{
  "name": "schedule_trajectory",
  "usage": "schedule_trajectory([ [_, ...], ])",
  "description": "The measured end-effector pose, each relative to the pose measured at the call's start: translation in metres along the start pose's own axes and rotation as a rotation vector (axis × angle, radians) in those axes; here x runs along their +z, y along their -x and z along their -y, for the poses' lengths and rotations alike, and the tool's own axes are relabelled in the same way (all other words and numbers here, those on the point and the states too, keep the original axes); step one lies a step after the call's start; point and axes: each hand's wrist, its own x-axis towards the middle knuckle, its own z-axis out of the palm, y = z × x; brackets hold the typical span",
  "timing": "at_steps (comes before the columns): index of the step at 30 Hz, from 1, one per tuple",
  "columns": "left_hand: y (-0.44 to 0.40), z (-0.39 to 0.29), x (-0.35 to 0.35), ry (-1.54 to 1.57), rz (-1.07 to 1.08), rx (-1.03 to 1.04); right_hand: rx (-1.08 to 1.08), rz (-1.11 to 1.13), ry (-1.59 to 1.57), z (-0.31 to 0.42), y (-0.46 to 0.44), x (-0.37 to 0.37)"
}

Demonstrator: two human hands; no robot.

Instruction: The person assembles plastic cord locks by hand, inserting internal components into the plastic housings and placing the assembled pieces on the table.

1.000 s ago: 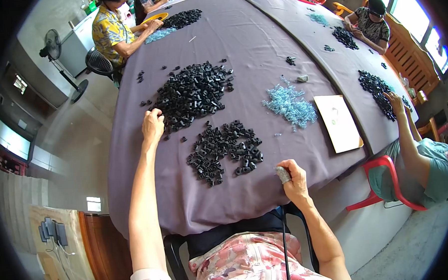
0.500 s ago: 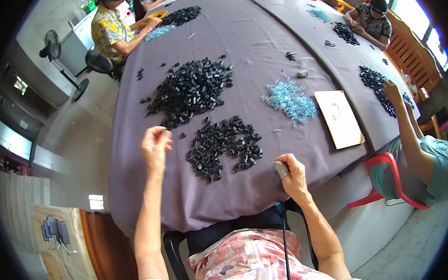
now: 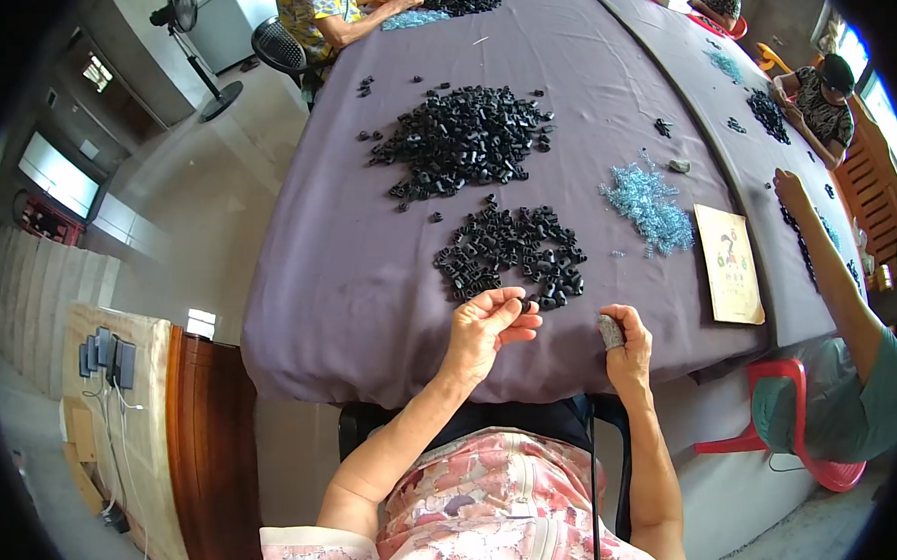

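My left hand (image 3: 486, 330) is at the front edge of the nearer pile of small black plastic parts (image 3: 478, 257), thumb and fingers pinched on one small black part (image 3: 528, 305). To its right, my right hand (image 3: 627, 344) is closed above the cloth near the table's front edge. A grey wrap (image 3: 610, 331) shows at its thumb. Whatever its fingers hold, if anything, is too small or hidden to tell. A larger heap of the black parts (image 3: 462, 139) lies farther back. Right of the piles is a heap of tiny pale-blue springs (image 3: 648, 211).
A booklet (image 3: 730, 268) and a small grey lump (image 3: 680, 166) lie right of the springs on the purple tablecloth (image 3: 338, 275). Other people sit around the table with similar piles; one person's arm (image 3: 827, 243) reaches in at right. A red chair (image 3: 783, 416) stands there.
My left hand has moved right and nearer to me, from beside the big heap to the nearer pile's front edge. My right hand stays closed. The camera view has shifted left.
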Motion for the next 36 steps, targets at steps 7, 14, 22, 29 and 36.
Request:
schedule_trajectory([
  [7, 0.002, 0.015, 0.013, -0.046, 0.046, -0.063, -0.041, 0.143, -0.096, 0.034, 0.0, 0.01],
  [14, 0.004, 0.019, 0.01, -0.034, 0.108, -0.083, -0.102, 0.181, -0.098, 0.041, -0.004, 0.028],
  [22, 0.005, 0.02, 0.008, 0.004, 0.161, -0.135, -0.178, 0.136, -0.087, 0.048, -0.004, 0.03],
  [29, 0.009, 0.02, 0.003, 0.036, 0.268, -0.138, 0.521, 0.444, -0.837, 0.038, -0.007, 0.026],
  [36, 0.007, 0.02, -0.003, 0.181, 0.287, -0.161, 0.484, 0.514, -0.667, 0.053, -0.02, 0.024],
])
